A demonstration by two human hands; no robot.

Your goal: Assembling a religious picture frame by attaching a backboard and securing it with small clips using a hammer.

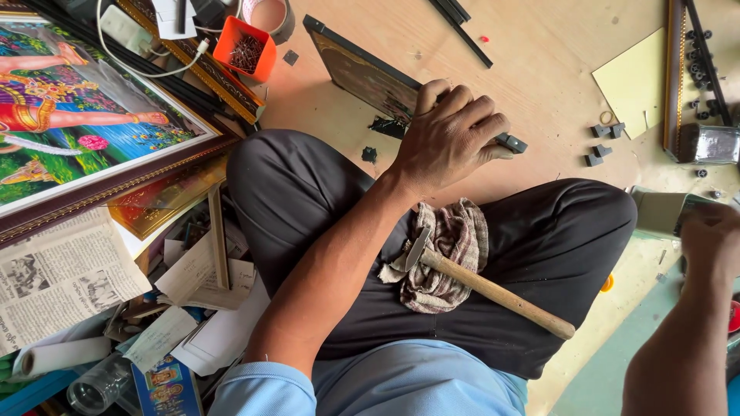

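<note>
Two hands are seen from above. A small dark-framed picture (pixel 362 75) on the wooden floor (pixel 539 62) is gripped by the left hand (pixel 451 135); the blurred right hand (pixel 711 240) cannot be judged. A hammer (pixel 486 286) is laid across the lap.

Small dark-framed picture (pixel 362 75) stands tilted on the wooden floor.

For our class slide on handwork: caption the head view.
Seated person's left hand grips a dark picture frame; a hammer rests in the lap.
</note>
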